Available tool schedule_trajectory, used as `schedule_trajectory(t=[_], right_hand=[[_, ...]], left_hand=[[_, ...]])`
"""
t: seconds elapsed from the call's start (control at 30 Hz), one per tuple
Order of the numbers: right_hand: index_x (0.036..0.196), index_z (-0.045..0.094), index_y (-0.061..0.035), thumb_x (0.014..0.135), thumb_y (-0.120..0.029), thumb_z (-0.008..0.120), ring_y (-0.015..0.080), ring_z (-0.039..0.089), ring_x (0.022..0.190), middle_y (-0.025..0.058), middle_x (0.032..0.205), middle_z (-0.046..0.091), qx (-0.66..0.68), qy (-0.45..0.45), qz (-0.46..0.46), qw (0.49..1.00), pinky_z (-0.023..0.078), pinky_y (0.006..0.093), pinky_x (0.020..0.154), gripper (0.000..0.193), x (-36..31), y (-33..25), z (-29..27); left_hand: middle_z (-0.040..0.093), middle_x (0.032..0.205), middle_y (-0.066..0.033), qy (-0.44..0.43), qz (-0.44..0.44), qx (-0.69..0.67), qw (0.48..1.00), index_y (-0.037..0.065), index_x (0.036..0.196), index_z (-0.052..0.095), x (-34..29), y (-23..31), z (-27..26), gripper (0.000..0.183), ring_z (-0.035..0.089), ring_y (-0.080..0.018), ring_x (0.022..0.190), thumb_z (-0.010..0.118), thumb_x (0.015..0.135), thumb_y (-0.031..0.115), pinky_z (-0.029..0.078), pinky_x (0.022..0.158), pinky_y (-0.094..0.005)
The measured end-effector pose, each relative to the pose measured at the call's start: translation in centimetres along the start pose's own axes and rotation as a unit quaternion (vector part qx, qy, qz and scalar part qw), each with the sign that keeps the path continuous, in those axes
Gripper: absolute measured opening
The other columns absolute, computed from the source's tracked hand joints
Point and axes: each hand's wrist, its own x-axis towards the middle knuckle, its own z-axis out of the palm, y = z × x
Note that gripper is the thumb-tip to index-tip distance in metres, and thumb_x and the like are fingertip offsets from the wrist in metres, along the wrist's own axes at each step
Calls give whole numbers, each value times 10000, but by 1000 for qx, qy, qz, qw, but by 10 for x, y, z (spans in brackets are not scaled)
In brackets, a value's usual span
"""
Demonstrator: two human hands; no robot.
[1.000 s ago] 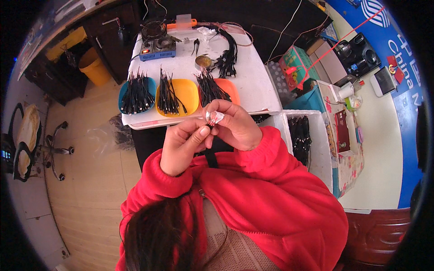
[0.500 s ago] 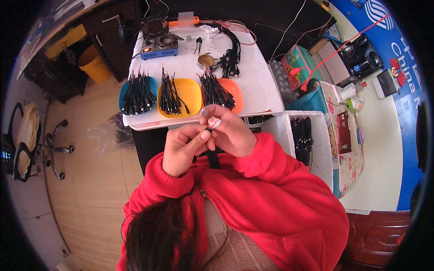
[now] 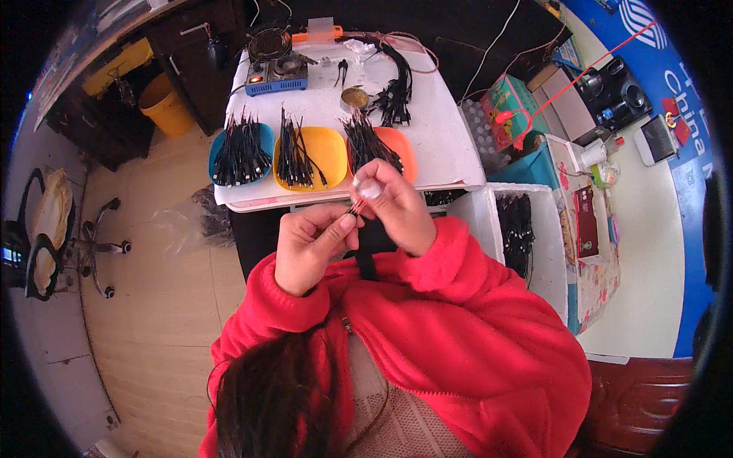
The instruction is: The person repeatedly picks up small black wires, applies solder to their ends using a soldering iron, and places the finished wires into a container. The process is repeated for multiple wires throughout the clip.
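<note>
Pinched between thumb and fingers, thin black cables with bare red and white wire ends stick up from my left hand. My right hand is closed on a small crumpled white piece, possibly tissue, just above those wire ends. Its exact material is blurred. Beyond the hands stand a teal tray, a yellow tray and an orange tray. Each carries a bunch of black cables, plugs toward me and wire ends pointing away.
On the white table are a blue-based electric heater, a round tin, small pliers-like cutters and a heap of black cables. A white foam box with more cables stands right. An office chair is left.
My right hand with the white piece has lifted slightly off the wire ends, leaving them more exposed. My left hand keeps its pinch. The whole view has shifted a little.
</note>
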Motion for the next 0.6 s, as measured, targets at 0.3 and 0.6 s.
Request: schedule_trajectory(t=[0.3,0.6], right_hand=[[861,562,-28,947,-212,531,102,470,574,-1,636,497,-197,-66,-79,975,380,233,545,205,2,-5,-12],[940,594,-13,905,-190,581,123,527,707,49,801,570,-104,-33,-9,994,427,253,644,181,2,-22,-42]], left_hand=[[614,682,-28,-7,-22,-21,1000,-38,928,654,5,-3,-3,141,431,-18,531,570,922,75,295,470,-159],[613,676,-79,-33,-68,-104,992,-68,923,658,2,8,-15,152,414,-43,497,550,912,38,271,450,-172]])
